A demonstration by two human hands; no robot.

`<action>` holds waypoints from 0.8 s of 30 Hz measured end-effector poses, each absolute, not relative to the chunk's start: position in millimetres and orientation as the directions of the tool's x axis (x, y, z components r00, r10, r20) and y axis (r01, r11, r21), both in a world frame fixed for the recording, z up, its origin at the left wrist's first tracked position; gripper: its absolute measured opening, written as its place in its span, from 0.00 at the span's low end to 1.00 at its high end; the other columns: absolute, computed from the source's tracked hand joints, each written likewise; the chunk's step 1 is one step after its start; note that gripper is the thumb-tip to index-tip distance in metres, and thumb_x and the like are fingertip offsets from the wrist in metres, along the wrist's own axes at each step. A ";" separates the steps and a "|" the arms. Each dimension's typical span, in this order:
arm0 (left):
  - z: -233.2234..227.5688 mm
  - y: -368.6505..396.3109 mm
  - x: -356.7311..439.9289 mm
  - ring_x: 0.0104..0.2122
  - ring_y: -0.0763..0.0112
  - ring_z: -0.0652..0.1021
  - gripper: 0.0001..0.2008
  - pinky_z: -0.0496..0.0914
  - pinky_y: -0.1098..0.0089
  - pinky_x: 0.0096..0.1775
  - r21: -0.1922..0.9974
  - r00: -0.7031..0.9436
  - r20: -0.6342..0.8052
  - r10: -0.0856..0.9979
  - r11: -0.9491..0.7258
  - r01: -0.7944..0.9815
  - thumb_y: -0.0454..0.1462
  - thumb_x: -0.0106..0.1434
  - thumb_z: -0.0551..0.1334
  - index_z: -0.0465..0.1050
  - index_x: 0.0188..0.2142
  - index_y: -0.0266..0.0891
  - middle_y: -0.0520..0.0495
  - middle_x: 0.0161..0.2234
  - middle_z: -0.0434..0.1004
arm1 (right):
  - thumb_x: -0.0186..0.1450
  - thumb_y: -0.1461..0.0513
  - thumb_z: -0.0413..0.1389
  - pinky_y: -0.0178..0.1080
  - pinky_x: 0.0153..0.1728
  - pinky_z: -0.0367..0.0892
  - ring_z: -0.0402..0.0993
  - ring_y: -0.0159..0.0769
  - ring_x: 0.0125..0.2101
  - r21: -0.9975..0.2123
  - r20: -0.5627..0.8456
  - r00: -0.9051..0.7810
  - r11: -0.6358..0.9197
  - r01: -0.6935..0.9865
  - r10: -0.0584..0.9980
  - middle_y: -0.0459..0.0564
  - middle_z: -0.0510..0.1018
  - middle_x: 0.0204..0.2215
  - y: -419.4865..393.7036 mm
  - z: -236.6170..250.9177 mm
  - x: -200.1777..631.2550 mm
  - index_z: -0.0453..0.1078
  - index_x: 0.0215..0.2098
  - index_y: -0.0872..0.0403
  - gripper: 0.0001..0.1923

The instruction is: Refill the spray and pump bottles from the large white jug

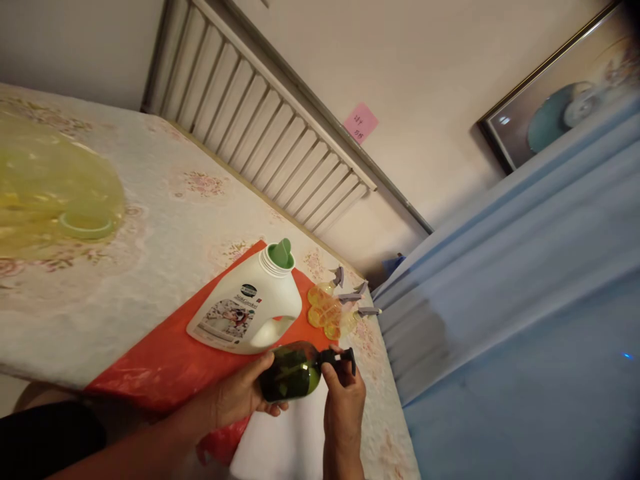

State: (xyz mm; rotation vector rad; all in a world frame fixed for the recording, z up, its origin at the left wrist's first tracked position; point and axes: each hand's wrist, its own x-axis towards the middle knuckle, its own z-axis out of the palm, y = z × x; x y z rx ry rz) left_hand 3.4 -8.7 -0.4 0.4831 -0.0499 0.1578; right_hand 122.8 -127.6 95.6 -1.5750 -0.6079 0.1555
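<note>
My left hand (243, 395) grips the body of a dark green bottle (290, 372), held sideways above the table's near edge. My right hand (345, 400) has its fingers on the bottle's black pump cap (341, 360). Just behind stands a white detergent jug (247, 307) with an open green spout, resting on a red plastic sheet (165, 363). Beyond the jug lie several small yellow bottles (327, 313) with grey pump tops.
A floral tablecloth (150, 220) covers the table. A yellow translucent bag (50, 187) with a green cap on it lies at the far left. Along the wall run a white radiator (260, 127) and a pink note (361, 123). Blue fabric (525, 300) fills the right side.
</note>
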 end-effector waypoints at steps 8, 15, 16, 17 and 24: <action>-2.0 -8.6 -2.5 0.37 0.53 0.82 0.38 0.71 0.64 0.34 0.434 0.997 0.059 0.057 0.897 -0.077 0.62 0.63 0.49 0.66 0.59 0.35 0.30 0.52 0.77 | 0.54 0.58 0.65 0.48 0.52 0.67 0.76 0.47 0.48 -0.970 0.244 0.813 0.123 0.212 0.528 0.56 0.81 0.44 -129.4 93.1 120.5 0.73 0.47 0.57 0.23; -2.5 -2.4 -12.5 0.48 0.45 0.78 0.34 0.70 0.59 0.43 0.502 0.975 0.201 0.096 0.844 -0.187 0.46 0.58 0.68 0.62 0.61 0.42 0.33 0.56 0.73 | 0.54 0.58 0.65 0.50 0.52 0.66 0.76 0.48 0.47 -0.969 0.248 0.827 0.120 0.217 0.505 0.57 0.81 0.43 -130.8 94.2 121.1 0.72 0.47 0.58 0.24; -0.7 -1.4 -13.8 0.48 0.46 0.78 0.34 0.69 0.59 0.43 0.513 0.974 0.208 0.093 0.837 -0.190 0.44 0.57 0.69 0.63 0.61 0.43 0.34 0.56 0.73 | 0.54 0.58 0.65 0.50 0.53 0.66 0.76 0.47 0.47 -0.969 0.248 0.830 0.128 0.212 0.500 0.57 0.81 0.44 -130.8 94.8 121.0 0.72 0.47 0.58 0.24; 1.0 -0.6 -15.0 0.48 0.46 0.79 0.34 0.69 0.59 0.43 0.519 0.973 0.210 0.091 0.833 -0.190 0.43 0.56 0.70 0.63 0.60 0.43 0.34 0.56 0.73 | 0.54 0.59 0.65 0.50 0.53 0.66 0.76 0.47 0.47 -0.969 0.247 0.833 0.134 0.208 0.496 0.57 0.80 0.45 -130.8 95.4 120.9 0.72 0.47 0.58 0.24; 3.8 -0.4 -16.4 0.46 0.51 0.78 0.27 0.69 0.60 0.41 0.477 0.970 0.219 0.103 0.856 -0.199 0.45 0.61 0.65 0.68 0.57 0.39 0.34 0.53 0.76 | 0.53 0.59 0.66 0.48 0.52 0.67 0.76 0.46 0.46 -0.960 0.279 0.805 0.145 0.238 0.523 0.56 0.80 0.43 -130.2 100.5 120.5 0.73 0.46 0.57 0.23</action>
